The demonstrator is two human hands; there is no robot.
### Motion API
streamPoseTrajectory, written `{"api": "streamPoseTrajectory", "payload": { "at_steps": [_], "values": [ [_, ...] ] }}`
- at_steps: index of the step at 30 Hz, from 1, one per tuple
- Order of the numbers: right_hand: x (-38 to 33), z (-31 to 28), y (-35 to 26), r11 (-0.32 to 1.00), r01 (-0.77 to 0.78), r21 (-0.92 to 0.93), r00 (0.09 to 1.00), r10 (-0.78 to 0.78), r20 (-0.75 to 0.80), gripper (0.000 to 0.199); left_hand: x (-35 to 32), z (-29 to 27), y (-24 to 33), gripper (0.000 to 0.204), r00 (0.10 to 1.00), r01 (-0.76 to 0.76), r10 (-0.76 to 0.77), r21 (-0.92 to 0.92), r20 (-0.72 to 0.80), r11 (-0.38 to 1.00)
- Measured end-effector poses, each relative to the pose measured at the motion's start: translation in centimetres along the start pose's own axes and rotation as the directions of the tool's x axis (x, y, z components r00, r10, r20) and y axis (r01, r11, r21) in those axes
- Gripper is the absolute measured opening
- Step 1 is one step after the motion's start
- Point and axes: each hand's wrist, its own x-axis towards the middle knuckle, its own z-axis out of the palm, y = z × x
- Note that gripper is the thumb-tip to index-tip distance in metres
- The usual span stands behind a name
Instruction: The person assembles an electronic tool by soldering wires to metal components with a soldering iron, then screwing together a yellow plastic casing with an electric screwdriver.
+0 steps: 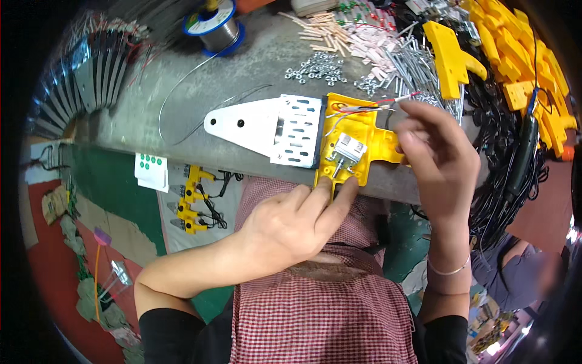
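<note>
A yellow plastic half-housing (381, 143) lies open-side up at the bench's front edge. Joined to its left is a tapered flat metal plate (245, 124) with a slotted metal guard (297, 130). Inside sits a small silvery metal part (347, 151), and thin wires (364, 109) run across the top. My left hand (288, 221) grips the housing's near edge, fingertips beside the metal part, thumb hidden. My right hand (439, 155) is by the handle end and wire tips, its thumb and fingers curled together; what they hold, if anything, I cannot make out.
Behind lie loose nuts (316, 68), pale sticks (324, 30) and metal rods (406, 64). A solder spool (218, 33) stands at the back left, metal plates (97, 79) further left. Yellow housings (521, 48), black cables (497, 158) and a dark-handled tool (522, 151) crowd the right.
</note>
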Motion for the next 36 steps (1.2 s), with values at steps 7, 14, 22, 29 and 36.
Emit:
{"api": "streamPoseTrajectory", "payload": {
  "at_steps": [7,14,22,29,36],
  "values": [
    [1.1,0.3,1.2,0.912,-0.260,0.318,0.947,0.177,0.267,0.020,0.4,-0.5,-0.9,0.035,0.992,-0.068,0.057,-0.086,-0.115,0.994],
    [2.4,-1.7,1.4,0.971,-0.145,0.192,0.989,0.134,0.070,0.023,0.8,-3.1,-4.9,0.035,0.950,-0.017,0.023,0.021,-0.311,1.000],
    [12.0,-2.4,3.3,0.992,0.097,0.078,0.993,-0.091,-0.081,0.042,1.3,-4.6,-10.1,0.020,0.834,0.545,-0.552,-0.144,-0.010,0.826],
    [23.6,0.7,5.6,0.968,0.200,-0.150,0.956,-0.226,-0.185,0.055,-0.6,-2.8,-9.8,0.006,0.824,0.529,-0.563,-0.278,-0.057,0.802],
    [28.3,1.9,3.4,0.986,0.136,-0.096,0.989,-0.140,-0.038,0.041,0.8,-3.8,-9.3,0.007,0.816,0.417,-0.463,-0.203,-0.346,0.886]
  ]
}}
